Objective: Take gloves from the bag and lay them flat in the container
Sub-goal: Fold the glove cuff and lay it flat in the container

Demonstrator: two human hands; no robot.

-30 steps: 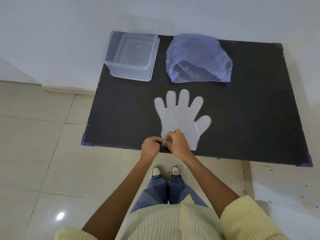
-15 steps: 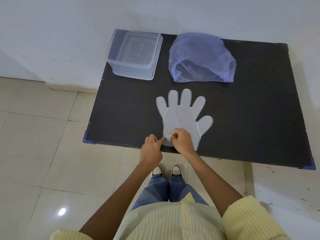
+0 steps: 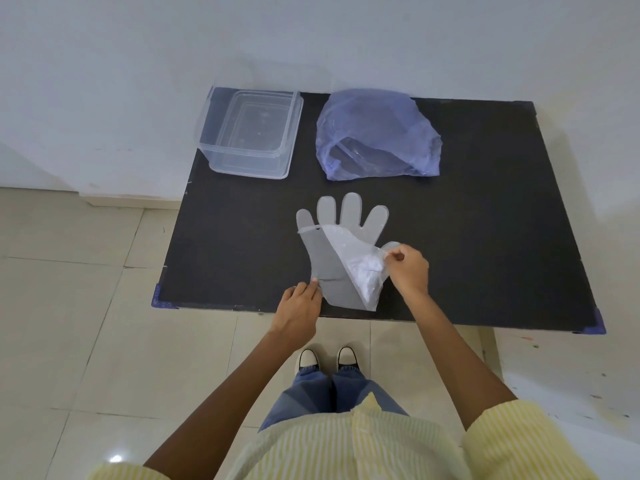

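Thin clear plastic gloves (image 3: 332, 261) lie stacked, fingers pointing away, near the front edge of the black table (image 3: 485, 237). My right hand (image 3: 407, 268) pinches the top glove layer (image 3: 360, 265) and has it peeled up and folded toward the right. My left hand (image 3: 300, 306) presses the cuff corner of the lower glove down at the left. A clear plastic container (image 3: 249, 133) stands open at the back left. The crumpled blue bag (image 3: 377, 133) lies to the right of it, its mouth facing me.
A white wall runs behind the table. The table's front edge is close to my body, with blue tape on its corners (image 3: 162, 301). Beige floor tiles (image 3: 86, 289) spread to the left; my shoes (image 3: 325, 358) stand below the edge.
Both hands were pinching together at the cuff. Now my right hand has pulled the top layer up and rightward, while my left hand stays holding the cuff down.
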